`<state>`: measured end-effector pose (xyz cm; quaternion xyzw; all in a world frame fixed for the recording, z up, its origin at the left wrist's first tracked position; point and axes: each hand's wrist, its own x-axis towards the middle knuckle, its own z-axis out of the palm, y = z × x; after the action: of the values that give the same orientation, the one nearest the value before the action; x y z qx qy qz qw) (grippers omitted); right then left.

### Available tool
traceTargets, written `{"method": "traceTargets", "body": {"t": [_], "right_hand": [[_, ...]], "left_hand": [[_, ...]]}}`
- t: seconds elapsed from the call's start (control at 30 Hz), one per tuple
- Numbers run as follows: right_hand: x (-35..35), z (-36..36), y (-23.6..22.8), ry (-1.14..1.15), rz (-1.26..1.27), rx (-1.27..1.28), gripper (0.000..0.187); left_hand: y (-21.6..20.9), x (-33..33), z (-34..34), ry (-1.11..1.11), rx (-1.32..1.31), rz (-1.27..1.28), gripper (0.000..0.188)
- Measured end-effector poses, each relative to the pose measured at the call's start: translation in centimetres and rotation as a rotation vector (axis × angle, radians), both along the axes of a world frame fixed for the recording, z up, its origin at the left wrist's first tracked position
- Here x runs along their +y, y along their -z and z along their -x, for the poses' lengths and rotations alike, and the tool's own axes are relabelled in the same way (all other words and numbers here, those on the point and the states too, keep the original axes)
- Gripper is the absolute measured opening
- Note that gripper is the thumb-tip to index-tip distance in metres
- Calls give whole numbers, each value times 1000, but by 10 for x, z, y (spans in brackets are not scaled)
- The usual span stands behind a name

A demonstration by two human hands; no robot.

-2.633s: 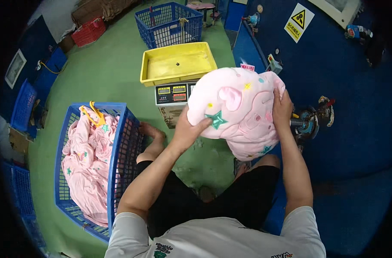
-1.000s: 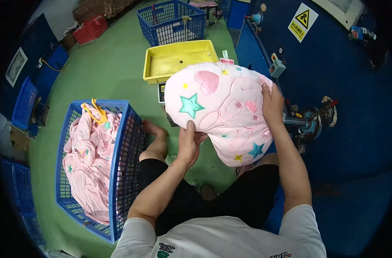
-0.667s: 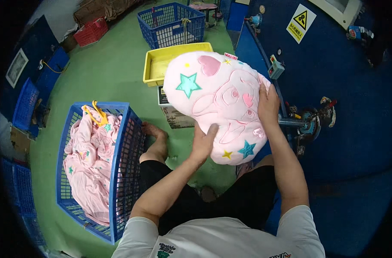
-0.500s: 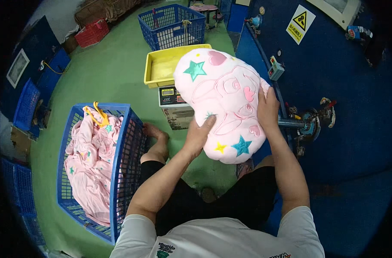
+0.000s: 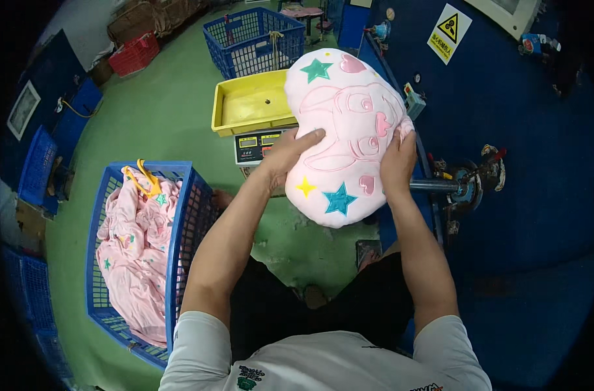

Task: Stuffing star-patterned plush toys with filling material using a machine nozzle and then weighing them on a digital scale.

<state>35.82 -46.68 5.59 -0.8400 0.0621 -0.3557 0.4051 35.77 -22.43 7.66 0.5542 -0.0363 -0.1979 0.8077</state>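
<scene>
- The left hand holds the pillow's left edge, where it dips in. The thumb is on top; most of its fingers are hidden underneath.
- The right hand holds the right edge, by a scrunched bit of cloth. I can't see all its fingers.
- The pink pillow is up in the air between both hands, past the knees. It looks puffy, soft and light, hard to break but maybe a bit slidy. The dip and the scrunched edge look like good places to hold; squeezing gently should be enough.
- A metal pipe sticks out beside the right wrist.
- On the left, a blue basket holds floppy pink cloth.
- Farther off, a yellow tray sits on a scale, partly behind the pillow.
- Past that is another blue basket.
</scene>
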Motion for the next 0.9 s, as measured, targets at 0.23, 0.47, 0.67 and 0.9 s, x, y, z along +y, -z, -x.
{"method": "traceTargets", "body": {"t": [0.23,0.47,0.67,0.9], "right_hand": [[20,1,-5,-8,-46,-125,20],[20,21,-11,-261,71,106,17],[-16,19,-16,-192,150,109,22],[9,16,1,-92,50,-24,25]], "left_hand": [[-23,8,-12,-29,-31,-191,56],[63,18,100,-438,-21,-112,51],[97,-46,127,-365,-80,-260,54],[27,7,53,-361,-73,-67,54]]}}
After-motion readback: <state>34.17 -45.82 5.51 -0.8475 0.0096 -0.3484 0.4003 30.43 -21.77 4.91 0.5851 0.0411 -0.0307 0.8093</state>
